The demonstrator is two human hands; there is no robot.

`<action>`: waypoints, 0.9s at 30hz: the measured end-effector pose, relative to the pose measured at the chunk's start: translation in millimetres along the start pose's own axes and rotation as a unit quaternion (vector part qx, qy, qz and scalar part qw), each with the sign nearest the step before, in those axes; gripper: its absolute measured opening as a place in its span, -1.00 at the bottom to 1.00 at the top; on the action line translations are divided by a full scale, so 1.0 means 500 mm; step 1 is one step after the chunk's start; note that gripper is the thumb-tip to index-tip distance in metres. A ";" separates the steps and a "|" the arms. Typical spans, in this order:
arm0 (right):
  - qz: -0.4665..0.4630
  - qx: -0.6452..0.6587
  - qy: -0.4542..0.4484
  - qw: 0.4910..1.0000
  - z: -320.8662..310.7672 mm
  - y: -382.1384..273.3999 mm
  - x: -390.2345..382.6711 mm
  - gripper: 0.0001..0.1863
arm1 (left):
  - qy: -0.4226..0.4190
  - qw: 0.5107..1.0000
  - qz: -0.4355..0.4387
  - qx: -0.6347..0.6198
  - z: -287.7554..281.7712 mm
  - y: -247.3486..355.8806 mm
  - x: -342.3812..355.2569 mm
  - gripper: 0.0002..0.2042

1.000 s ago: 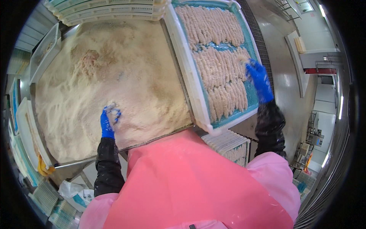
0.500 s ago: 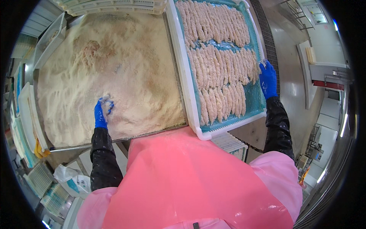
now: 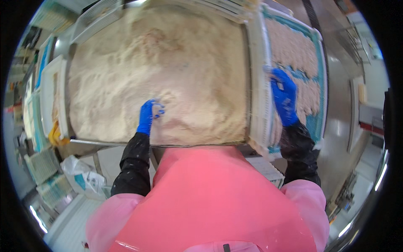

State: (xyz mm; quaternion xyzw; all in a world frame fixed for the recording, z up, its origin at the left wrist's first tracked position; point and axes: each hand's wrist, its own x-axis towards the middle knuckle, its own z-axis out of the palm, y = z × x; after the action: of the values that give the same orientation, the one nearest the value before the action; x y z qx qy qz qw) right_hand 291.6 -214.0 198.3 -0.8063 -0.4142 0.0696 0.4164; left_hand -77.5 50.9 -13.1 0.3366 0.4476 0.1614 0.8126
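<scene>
My left hand (image 3: 147, 116), in a blue glove, hovers low over a wide bed of pale breadcrumbs (image 3: 197, 90). Its crumb-dusted fingers are curved and apart, with nothing I can make out in them. My right hand (image 3: 284, 94), gloved the same way, is closed over the left rim of a white tray (image 3: 258, 84), its fingertips smeared by motion. Rows of breaded strips (image 3: 292, 44) lie on the tray's teal liner (image 3: 315, 124); my right hand and forearm hide part of them.
A white basket (image 3: 98, 21) stands at the bed's far left corner. Left of the bed is a white bin (image 3: 53, 98) with a yellow glove-like item (image 3: 58, 135) at its near end. Stacked crates (image 3: 44, 168) and a plastic bag (image 3: 84, 174) are below left. Metal flooring runs along the right.
My right hand has gone from the tray's right rim to its left rim. The view has shifted, so bed and tray appear farther right. My left hand stays over the crumbs.
</scene>
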 end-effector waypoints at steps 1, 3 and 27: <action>-0.056 0.114 -0.046 0.991 0.090 -0.035 0.037 -0.63 | 0.026 0.993 -0.036 0.109 -0.009 0.026 -0.004 -0.69; -0.131 0.175 -0.057 0.974 0.284 -0.015 0.075 -0.53 | -0.004 0.985 -0.065 0.159 -0.017 0.056 -0.013 -0.68; -0.078 -0.168 -0.075 0.980 0.867 0.055 0.522 -0.72 | -0.060 0.972 0.144 0.176 -0.082 0.021 0.039 -0.69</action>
State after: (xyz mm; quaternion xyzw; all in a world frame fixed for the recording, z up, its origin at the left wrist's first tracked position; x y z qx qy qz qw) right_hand 279.2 233.2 -40.0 -0.8224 -0.5118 0.0269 0.2471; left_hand -100.7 86.4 -33.3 0.5441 0.3662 0.1752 0.7342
